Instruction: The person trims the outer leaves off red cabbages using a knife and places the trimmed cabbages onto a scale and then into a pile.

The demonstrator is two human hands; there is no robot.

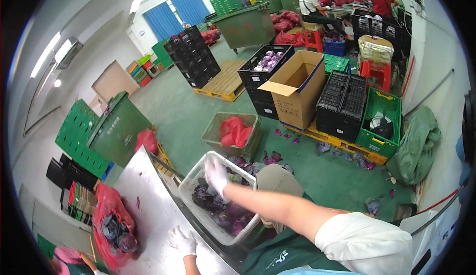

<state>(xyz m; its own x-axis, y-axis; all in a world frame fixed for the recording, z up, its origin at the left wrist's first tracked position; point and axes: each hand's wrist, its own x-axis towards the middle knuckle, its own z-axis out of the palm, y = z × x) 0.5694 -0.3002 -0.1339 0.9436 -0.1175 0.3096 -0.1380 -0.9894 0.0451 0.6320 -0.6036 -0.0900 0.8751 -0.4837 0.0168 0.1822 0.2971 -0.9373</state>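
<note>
My right hand [216,176], in a white glove and smeared by motion, is over the upper left of a white plastic basket [185,192] of dark purple cabbage leaves [237,219]; I cannot tell if it holds anything. My gloved left hand [181,241] has its fingers spread, empty, over the steel table [157,208] near its edge, left of the basket. A red mesh sack [105,205] with dark cabbages [119,235] lies on the table's left side.
A co-worker [72,260] is at bottom left. A bin with red bags [233,131], a cardboard box [292,106] and black crates [337,111] stand ahead. Green wheeled bins [114,131] are left. Several people [377,2] work at back right. Purple leaves [367,163] litter the floor.
</note>
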